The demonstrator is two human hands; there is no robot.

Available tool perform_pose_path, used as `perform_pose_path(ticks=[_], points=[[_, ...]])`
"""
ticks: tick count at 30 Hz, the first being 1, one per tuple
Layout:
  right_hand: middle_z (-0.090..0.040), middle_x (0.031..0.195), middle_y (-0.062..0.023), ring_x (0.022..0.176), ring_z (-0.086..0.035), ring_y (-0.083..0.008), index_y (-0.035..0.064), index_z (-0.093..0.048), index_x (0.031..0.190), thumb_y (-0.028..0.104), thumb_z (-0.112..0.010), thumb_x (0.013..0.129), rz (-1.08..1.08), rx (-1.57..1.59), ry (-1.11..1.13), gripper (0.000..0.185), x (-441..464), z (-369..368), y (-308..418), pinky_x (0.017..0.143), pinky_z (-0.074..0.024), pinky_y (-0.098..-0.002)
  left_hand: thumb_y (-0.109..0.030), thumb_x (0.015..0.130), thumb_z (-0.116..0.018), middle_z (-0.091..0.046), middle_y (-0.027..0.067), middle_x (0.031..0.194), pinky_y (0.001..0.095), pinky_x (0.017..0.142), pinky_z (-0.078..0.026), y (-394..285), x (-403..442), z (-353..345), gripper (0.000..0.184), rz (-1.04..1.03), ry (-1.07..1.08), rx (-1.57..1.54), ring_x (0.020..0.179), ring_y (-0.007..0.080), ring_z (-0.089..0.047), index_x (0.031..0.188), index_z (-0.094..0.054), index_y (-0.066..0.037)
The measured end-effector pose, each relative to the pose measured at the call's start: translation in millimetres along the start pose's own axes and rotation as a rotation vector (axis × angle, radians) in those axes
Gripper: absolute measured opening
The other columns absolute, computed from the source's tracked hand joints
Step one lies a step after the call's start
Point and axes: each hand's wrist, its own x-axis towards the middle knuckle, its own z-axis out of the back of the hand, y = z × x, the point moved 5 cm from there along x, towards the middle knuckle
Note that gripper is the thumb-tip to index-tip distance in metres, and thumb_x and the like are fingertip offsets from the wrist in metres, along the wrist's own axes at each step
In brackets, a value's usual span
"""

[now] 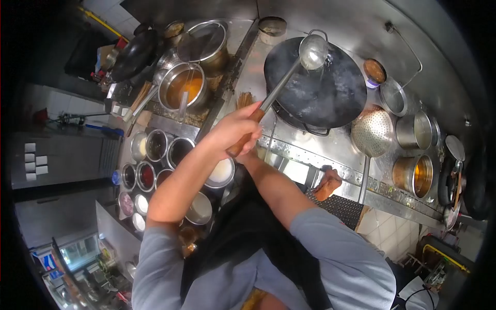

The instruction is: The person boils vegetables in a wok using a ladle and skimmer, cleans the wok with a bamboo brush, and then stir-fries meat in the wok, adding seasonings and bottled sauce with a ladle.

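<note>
One long-handled ladle (279, 85) in play, bowl out over the black wok (318, 95), which sits on the steel desk (251, 72) with vapour coming off it. Left hand (235, 126) has it: fingers (252, 126) wrapped closed round the wooden grip (238, 146), no visible gap, butt end poking out below the palm. Right hand (251, 149) is mostly hidden behind the left hand and grip; can't tell how open its fingers are or whether they hold anything. To do this well, I'd keep the grip firm and the wrist steady, since the weight of the bowl so far out will likely try to twist the handle. Bowl should stay inside the wok's outline and clear of its far loop handle (319, 33), which looks close by in this view; any tilt should be slow so drips land in the wok. Worth keeping knuckles out of the vapour and sleeves off the rim. Long axis: straight diagonal, butt at the near left by the forearms, bowl at the far right, so the ladle points away from the body and rightward. Bamboo brush (244, 99) shows just past the left hand; perforated strainer (372, 130) lies right of the wok. Bowl contents: can't tell.
</note>
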Motion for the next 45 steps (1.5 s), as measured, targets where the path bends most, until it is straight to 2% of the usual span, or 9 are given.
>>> perform_pose_path(ticks=[12,17,23,25,29,32,33,37,45], points=[[-0.047,0.147,-0.0114,0.129,-0.051,-0.0271,0.0120,-0.027,0.157,0.024,-0.069,0.079,-0.232,0.361,0.055,0.089,-221.0,181.9,173.6,0.093,-0.0536,-0.0451,-0.005,0.085,-0.057,-0.061,0.0072,0.078,0.0293,0.043,-0.044,0.9,83.3,74.5,0.085,-0.158,-0.102,0.844,0.048,0.0128,-0.053,0.161,-0.020,-0.013],[-0.052,0.134,-0.0289,0.095,-0.069,-0.0343,0.0081,-0.026,0.154,0.007,-0.071,0.065,-0.006,0.620,-0.121,0.100,-283.1,219.5,230.0,0.069,-0.0645,-0.0384,-0.009,0.090,-0.054,-0.060,0.0047,0.080,0.0278,0.043,-0.043,83.2,88.0,31.4,0.073,0.101,-0.022,0.356,0.050,0.0118,-0.053,0.157,-0.027,-0.017],[-0.072,0.107,-0.0162,0.089,-0.068,-0.0193,0.0087,-0.049,0.148,0.033,-0.069,0.089,0.189,-1.238,-0.547,0.068,-154.8,316.6,273.8,0.073,-0.0556,-0.0333,-0.016,0.097,-0.055,-0.052,-0.0025,0.080,0.0231,0.042,-0.034,129.4,48.1,-42.8,0.014,0.312,0.278,-0.844,0.055,0.0061,-0.049,0.111,-0.055,-0.017],[-0.072,0.110,-0.0219,0.101,-0.072,-0.0275,0.0116,-0.051,0.146,0.037,-0.074,0.087,-0.337,-0.912,-0.310,0.068,-114.8,317.2,277.3,0.083,-0.0555,-0.0392,-0.019,0.096,-0.058,-0.054,-0.0022,0.078,0.0248,0.045,-0.034,124.2,37.0,-53.1,0.006,0.290,0.310,-0.883,0.058,0.0079,-0.049,0.096,-0.053,-0.016],[-0.070,0.115,-0.0224,0.105,-0.069,-0.0374,0.0119,-0.060,0.137,0.043,-0.069,0.087,-0.243,-1.681,-0.306,0.059,-76.6,312.7,319.8,0.093,-0.0530,-0.0447,-0.019,0.096,-0.058,-0.055,-0.0020,0.078,0.0250,0.045,-0.035,125.9,38.6,-46.5,0.007,0.254,0.282,-0.807,0.058,0.0086,-0.050,0.099,-0.052,-0.018],[-0.072,0.111,-0.0208,0.099,-0.071,-0.0346,0.0128,-0.062,0.136,0.046,-0.067,0.088,-0.366,-1.141,-0.137,0.059,-59.3,334.9,284.6,0.085,-0.0565,-0.0434,-0.017,0.097,-0.057,-0.054,-0.0023,0.077,0.0260,0.044,-0.036,128.8,54.5,-47.4,0.010,0.202,0.220,-0.686,0.057,0.0096,-0.050,0.104,-0.051,-0.020],[-0.073,0.105,-0.0190,0.090,-0.073,-0.0268,0.0132,-0.059,0.139,0.047,-0.067,0.087,-0.110,-1.660,-0.160,0.063,-42.8,357.7,272.9,0.070,-0.0588,-0.0382,-0.017,0.097,-0.056,-0.054,-0.0020,0.078,0.0265,0.043,-0.036,127.4,53.1,-50.2,0.012,0.202,0.180,-0.645,0.057,0.0101,-0.050,0.108,-0.052,-0.020],[-0.072,0.114,-0.0191,0.103,-0.070,-0.0339,0.0153,-0.059,0.140,0.049,-0.066,0.088,-0.496,-0.954,-0.241,0.062,-48.0,334.7,283.1,0.088,-0.0552,-0.0418,-0.016,0.097,-0.056,-0.054,-0.0013,0.076,0.0282,0.042,-0.036,124.7,68.8,-38.9,0.017,0.157,0.108,-0.514,0.055,0.0109,-0.050,0.112,-0.050,-0.020],[-0.069,0.121,-0.0189,0.113,-0.065,-0.0388,0.0308,-0.050,0.146,0.046,-0.065,0.089,-0.267,-1.716,-0.373,0.061,-48.4,338.3,304.5,0.097,-0.0509,-0.0496,-0.013,0.091,-0.062,-0.059,0.0030,0.080,0.0311,0.043,-0.041,114.7,88.3,-17.9,0.068,0.047,-0.034,0.019,0.054,0.0152,-0.054,0.151,-0.032,-0.014]])
